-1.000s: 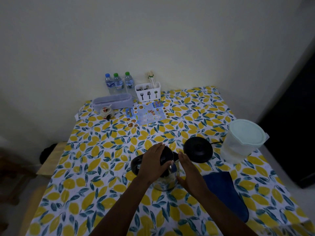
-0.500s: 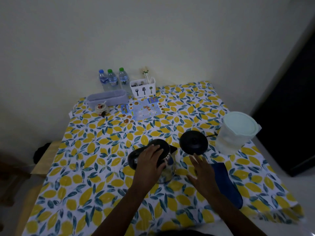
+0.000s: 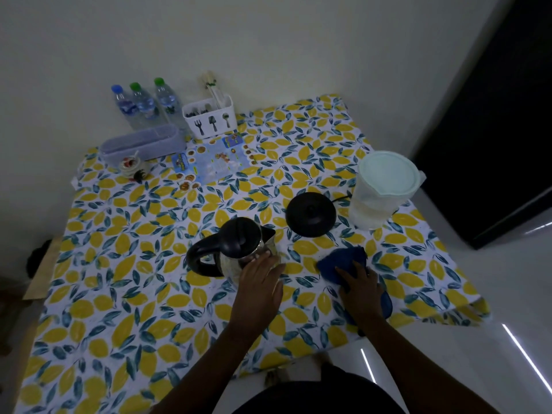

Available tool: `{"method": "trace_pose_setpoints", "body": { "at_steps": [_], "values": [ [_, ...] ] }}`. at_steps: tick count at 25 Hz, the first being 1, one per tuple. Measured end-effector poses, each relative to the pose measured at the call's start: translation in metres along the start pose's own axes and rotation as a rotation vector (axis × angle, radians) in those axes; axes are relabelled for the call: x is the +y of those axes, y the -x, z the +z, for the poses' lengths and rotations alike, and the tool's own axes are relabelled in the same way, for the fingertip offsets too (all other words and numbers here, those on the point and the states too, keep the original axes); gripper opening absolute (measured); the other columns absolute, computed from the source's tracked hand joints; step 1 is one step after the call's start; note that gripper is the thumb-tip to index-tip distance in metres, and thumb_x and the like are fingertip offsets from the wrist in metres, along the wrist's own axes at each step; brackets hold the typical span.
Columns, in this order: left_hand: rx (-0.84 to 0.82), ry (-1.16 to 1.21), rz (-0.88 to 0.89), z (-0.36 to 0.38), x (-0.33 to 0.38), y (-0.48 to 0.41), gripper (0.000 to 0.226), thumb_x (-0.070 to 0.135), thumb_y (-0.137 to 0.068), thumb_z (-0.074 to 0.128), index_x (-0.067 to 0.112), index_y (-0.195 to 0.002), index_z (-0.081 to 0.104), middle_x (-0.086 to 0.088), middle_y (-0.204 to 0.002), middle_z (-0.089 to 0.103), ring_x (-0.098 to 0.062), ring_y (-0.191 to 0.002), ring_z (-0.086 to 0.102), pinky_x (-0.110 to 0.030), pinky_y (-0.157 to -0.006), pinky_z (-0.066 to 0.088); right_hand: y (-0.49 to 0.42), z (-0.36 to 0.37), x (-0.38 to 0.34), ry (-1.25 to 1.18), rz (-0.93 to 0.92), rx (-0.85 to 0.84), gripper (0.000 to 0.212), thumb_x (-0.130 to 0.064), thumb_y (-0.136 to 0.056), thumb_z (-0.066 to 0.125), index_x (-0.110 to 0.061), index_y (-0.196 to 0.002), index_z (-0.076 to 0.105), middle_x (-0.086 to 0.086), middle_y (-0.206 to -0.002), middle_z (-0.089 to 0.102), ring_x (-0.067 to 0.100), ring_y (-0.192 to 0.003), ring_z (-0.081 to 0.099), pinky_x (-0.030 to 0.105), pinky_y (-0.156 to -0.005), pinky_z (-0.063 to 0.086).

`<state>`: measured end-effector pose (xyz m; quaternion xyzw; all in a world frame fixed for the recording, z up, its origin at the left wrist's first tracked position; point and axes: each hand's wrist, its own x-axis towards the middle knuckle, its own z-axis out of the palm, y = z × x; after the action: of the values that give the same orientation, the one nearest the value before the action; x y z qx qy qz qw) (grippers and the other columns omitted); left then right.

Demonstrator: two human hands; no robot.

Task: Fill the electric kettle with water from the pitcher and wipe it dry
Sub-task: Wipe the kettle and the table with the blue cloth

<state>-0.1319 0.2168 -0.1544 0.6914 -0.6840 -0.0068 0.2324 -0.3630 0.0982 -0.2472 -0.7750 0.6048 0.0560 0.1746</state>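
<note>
The steel electric kettle [image 3: 236, 249] with a black lid and handle stands on the lemon-print tablecloth, off its round black base [image 3: 310, 214], which lies to its right. My left hand [image 3: 260, 279] rests against the kettle's near right side. My right hand [image 3: 360, 286] presses on a dark blue cloth [image 3: 343, 262], bunching its far end upward. The translucent pitcher [image 3: 380, 189] with a pale green lid stands at the right, holding some water.
At the back are three water bottles [image 3: 143, 104], a white cutlery holder [image 3: 210, 118], a lidded plastic box [image 3: 140, 141], a small dish [image 3: 131, 167] and a printed leaflet [image 3: 215, 159]. The table's near right edge [image 3: 418, 321] drops to a white floor.
My left hand slid from the kettle's lid down to its near side. My right hand moved right onto the blue cloth and gathered it. The view shifted left.
</note>
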Motion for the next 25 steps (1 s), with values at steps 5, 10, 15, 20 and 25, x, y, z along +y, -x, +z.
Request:
{"method": "trace_pose_setpoints", "body": {
  "at_steps": [5, 10, 15, 20, 25],
  "values": [
    [0.033, 0.015, -0.062, -0.006, -0.003, -0.005, 0.035, 0.022, -0.094, 0.053, 0.013, -0.128, 0.058, -0.008, -0.135, 0.058, -0.026, -0.134, 0.045, -0.045, -0.106, 0.04, -0.01, -0.015, -0.004, -0.191, -0.012, 0.071, 0.039, -0.021, -0.091, 0.059, -0.022, -0.13, 0.058, 0.015, -0.146, 0.041, 0.041, -0.117, 0.044, 0.05, -0.094, 0.045],
    [0.142, -0.034, -0.177, -0.03, -0.021, -0.01, 0.04, 0.03, -0.094, 0.055, 0.018, -0.131, 0.053, -0.003, -0.137, 0.054, -0.019, -0.129, 0.043, -0.044, -0.105, 0.044, -0.017, -0.066, -0.07, -0.605, -0.146, 0.258, 0.039, -0.007, -0.087, 0.062, -0.016, -0.125, 0.062, 0.014, -0.139, 0.047, 0.033, -0.116, 0.052, 0.043, -0.088, 0.05],
    [0.205, -0.007, -0.508, -0.058, -0.052, -0.009, 0.087, 0.068, -0.079, 0.051, 0.006, -0.139, 0.043, -0.015, -0.141, 0.051, -0.031, -0.132, 0.046, -0.048, -0.109, 0.037, -0.024, -0.135, -0.167, -0.711, -0.471, 0.264, 0.037, -0.01, -0.088, 0.059, -0.021, -0.123, 0.063, 0.008, -0.139, 0.045, 0.027, -0.12, 0.047, 0.039, -0.093, 0.044],
    [0.175, 0.378, -0.602, -0.065, -0.072, -0.006, 0.072, 0.053, -0.073, 0.074, 0.012, -0.127, 0.051, -0.007, -0.12, 0.06, -0.022, -0.112, 0.058, -0.044, -0.095, 0.049, -0.011, -0.133, -0.248, -0.155, -0.639, 0.046, 0.045, -0.04, -0.093, 0.047, -0.032, -0.137, 0.047, 0.002, -0.155, 0.028, 0.035, -0.132, 0.029, 0.05, -0.103, 0.035],
    [0.23, 0.438, -0.744, -0.077, -0.097, -0.005, 0.037, 0.031, -0.077, 0.079, 0.02, -0.109, 0.064, -0.001, -0.105, 0.068, -0.021, -0.097, 0.065, -0.018, -0.077, 0.047, -0.007, -0.121, -0.253, 0.033, -0.681, 0.133, 0.05, -0.061, -0.091, 0.04, -0.04, -0.136, 0.047, -0.003, -0.157, 0.028, 0.039, -0.136, 0.027, 0.058, -0.104, 0.031]
  ]
}}
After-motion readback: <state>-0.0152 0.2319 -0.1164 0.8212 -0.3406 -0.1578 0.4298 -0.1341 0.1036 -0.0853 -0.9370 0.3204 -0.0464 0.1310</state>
